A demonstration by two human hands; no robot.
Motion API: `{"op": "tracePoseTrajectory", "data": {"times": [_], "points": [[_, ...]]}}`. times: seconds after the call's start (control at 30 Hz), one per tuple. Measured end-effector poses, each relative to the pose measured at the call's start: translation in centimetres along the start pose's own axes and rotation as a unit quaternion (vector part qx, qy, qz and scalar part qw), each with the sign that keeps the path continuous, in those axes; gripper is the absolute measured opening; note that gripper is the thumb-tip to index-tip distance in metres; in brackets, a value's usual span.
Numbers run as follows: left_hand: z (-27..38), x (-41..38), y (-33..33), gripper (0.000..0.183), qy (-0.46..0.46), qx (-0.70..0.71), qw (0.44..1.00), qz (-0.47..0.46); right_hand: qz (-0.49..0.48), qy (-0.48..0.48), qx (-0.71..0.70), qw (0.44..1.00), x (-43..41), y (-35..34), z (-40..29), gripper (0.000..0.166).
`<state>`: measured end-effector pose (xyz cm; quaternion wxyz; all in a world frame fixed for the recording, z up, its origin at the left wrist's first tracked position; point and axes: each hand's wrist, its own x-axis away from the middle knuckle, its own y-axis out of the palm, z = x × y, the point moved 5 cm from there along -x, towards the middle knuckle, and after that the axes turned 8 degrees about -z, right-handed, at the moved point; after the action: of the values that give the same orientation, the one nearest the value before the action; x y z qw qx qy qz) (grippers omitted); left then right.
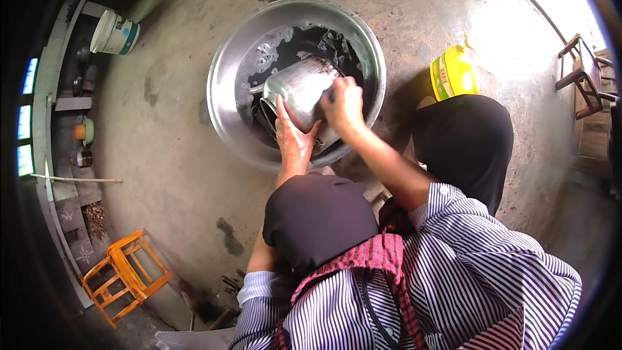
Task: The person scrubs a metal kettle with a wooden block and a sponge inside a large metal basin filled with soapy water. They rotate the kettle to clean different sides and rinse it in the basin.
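A wide metal basin (223, 78) stands on the floor before me, with dark, sudsy water inside. A metal pot (301, 85) with dark stains lies tilted on its side in it. My left hand (295, 138) grips the near left part of the pot, thumb and fingers spread over its wall. My right hand (344, 104) is pressed to the pot's right side with its fingers curled; a dark bit shows at the fingertips, but what it is cannot be told. Another dark item, partly hidden, lies under the pot in the water.
A yellow plastic jug (454, 73) stands on the floor to the right of the basin. An orange wooden chair (129, 272) is at the lower left, and a white bucket (114, 34) at the upper left. A brown wooden stool (583, 75) stands at the far right.
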<state>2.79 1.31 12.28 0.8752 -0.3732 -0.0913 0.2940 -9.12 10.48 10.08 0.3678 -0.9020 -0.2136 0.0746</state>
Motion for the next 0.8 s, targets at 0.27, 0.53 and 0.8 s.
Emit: {"op": "tracePoseTrajectory", "data": {"times": [0.27, 0.53, 0.8], "points": [[0.3, 0.0, 0.2, 0.104, 0.069, 0.007, 0.997, -0.031, -0.018, 0.007, 0.058, 0.998, -1.9, -1.0, 0.4, 0.017], [0.0, 0.1, -0.4, 0.108, 0.073, 0.011, 0.996, -0.055, -0.010, 0.017, 0.096, 0.995, -3.7, -1.3, -0.6, 0.015], [-0.6, -0.4, -0.8, 0.102, 0.037, 0.113, 0.988, -0.101, -0.010, 0.028, 0.153, 0.988, -5.2, -0.8, 0.0, 0.013]]}}
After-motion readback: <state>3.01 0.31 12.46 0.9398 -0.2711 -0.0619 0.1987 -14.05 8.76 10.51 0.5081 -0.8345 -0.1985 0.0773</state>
